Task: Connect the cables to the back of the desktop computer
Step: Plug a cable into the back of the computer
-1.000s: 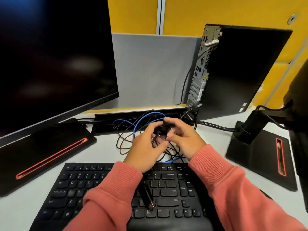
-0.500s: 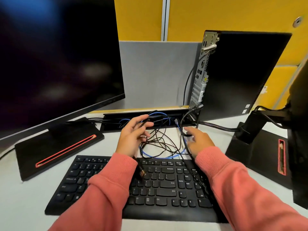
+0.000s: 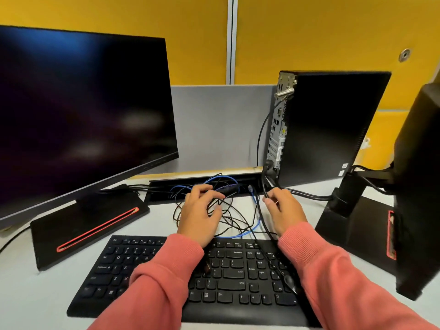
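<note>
The black desktop computer (image 3: 331,129) stands upright at the right, its metal back panel (image 3: 277,132) facing left. A black power cable (image 3: 268,168) is plugged in low on that panel. A tangle of black cables (image 3: 234,219) and a blue network cable (image 3: 252,229) lies on the desk behind the keyboard; the blue cable's plug (image 3: 250,188) lies free. My left hand (image 3: 198,216) rests on the tangle, fingers curled on a black cable with a dark plug (image 3: 227,189). My right hand (image 3: 284,210) pinches a black cable (image 3: 264,190) just below the computer.
A large monitor (image 3: 83,115) with a red-striped base (image 3: 95,225) stands left. A second monitor's stand (image 3: 352,210) is at the right. The black keyboard (image 3: 228,279) lies under my sleeves, a USB plug (image 3: 207,266) and another lead (image 3: 289,281) on it. A cable tray (image 3: 166,184) runs behind.
My hands have parted from one shared plug. The left one reached toward the cable tray with a dark plug; the right one moved to the cable under the computer.
</note>
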Demonstrator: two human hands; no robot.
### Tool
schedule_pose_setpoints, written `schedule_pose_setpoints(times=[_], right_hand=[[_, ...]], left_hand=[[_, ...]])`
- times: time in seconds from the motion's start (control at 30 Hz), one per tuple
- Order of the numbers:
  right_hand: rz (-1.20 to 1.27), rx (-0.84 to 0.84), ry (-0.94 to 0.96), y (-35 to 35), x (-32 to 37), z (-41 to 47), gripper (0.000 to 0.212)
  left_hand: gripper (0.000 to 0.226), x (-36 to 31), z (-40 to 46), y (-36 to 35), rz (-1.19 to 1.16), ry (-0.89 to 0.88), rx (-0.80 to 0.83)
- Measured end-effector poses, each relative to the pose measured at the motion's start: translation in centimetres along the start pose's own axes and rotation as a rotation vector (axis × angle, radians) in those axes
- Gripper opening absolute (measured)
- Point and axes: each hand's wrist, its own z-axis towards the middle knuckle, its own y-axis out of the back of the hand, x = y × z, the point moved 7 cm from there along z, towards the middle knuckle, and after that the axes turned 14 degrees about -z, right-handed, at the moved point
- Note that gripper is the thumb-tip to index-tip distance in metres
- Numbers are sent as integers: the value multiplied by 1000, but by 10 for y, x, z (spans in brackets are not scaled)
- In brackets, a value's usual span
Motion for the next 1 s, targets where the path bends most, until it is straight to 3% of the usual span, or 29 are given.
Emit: schedule_pose_setpoints(times=[0.1, 0.2, 0.37, 0.43, 0.57, 1.0], right_hand=[[52, 2, 57, 2, 12, -2, 11], [100, 18, 146, 0, 30, -2, 11], [-57, 159, 276, -25, 40, -14, 23], [-52, 179, 248, -28, 33, -16, 25], [-44, 184, 229, -32, 27, -15, 29], [-101, 193, 197, -37, 22, -16, 34]], left_hand=[[21, -22, 5, -13, 195, -192, 50], [38, -39, 18, -31, 93, -206, 132], [74, -27, 45, -53, -563, 327, 203], [69, -22, 49, -53, -679, 365, 206], [33, -11, 46, -49, -743, 286, 188], [24, 7, 32, -41, -838, 151, 183]])
